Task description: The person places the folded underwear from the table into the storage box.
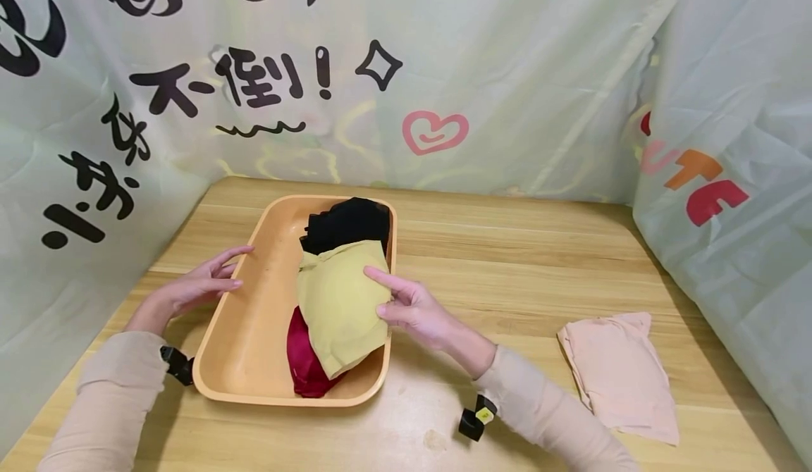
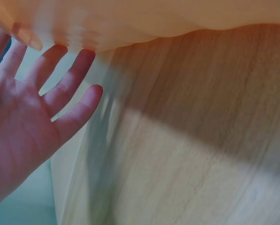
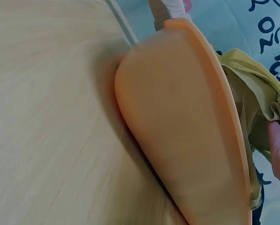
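An orange plastic tub stands on the table, its left half bare inside. My left hand is at its left side; in the left wrist view the fingers are spread, with some tips against the outer wall. Over the tub's right side, my right hand pinches the edge of a folded yellow cloth, index finger on top and thumb at the edge. The yellow cloth overlaps a black cloth behind it and a dark red cloth in front, partly hiding both.
A folded pink cloth lies on the wooden table to the right, beyond my right forearm. Printed fabric sheets hang behind the table and along both sides. Each wrist carries a small black device.
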A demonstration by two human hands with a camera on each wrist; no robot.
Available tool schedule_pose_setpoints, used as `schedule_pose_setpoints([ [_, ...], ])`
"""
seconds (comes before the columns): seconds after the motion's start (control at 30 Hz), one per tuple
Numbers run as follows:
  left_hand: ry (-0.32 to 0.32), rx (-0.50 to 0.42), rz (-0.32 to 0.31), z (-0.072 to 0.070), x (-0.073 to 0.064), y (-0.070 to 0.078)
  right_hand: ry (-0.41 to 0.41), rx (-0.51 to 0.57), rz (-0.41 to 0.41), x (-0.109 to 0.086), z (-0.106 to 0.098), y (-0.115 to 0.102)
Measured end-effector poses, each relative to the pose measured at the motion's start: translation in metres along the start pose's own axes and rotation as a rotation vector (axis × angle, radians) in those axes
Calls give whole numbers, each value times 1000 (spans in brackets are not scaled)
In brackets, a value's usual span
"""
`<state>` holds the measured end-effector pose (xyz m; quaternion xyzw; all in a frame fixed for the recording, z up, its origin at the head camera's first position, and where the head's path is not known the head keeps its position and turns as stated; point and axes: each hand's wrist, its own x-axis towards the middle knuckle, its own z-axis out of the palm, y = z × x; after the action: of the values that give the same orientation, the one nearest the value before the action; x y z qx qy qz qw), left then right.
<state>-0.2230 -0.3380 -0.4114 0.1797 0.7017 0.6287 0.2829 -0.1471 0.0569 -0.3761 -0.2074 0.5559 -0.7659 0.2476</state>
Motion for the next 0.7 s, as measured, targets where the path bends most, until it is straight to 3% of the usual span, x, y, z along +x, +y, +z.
schedule_pose_setpoints([
  [0.37, 12, 13, -12, -1, 0, -2, -130, -86, 12, 9, 15, 13],
  [0.7, 24, 20, -23, 0, -1, 0, -73, -386, 62, 9, 26, 12],
])
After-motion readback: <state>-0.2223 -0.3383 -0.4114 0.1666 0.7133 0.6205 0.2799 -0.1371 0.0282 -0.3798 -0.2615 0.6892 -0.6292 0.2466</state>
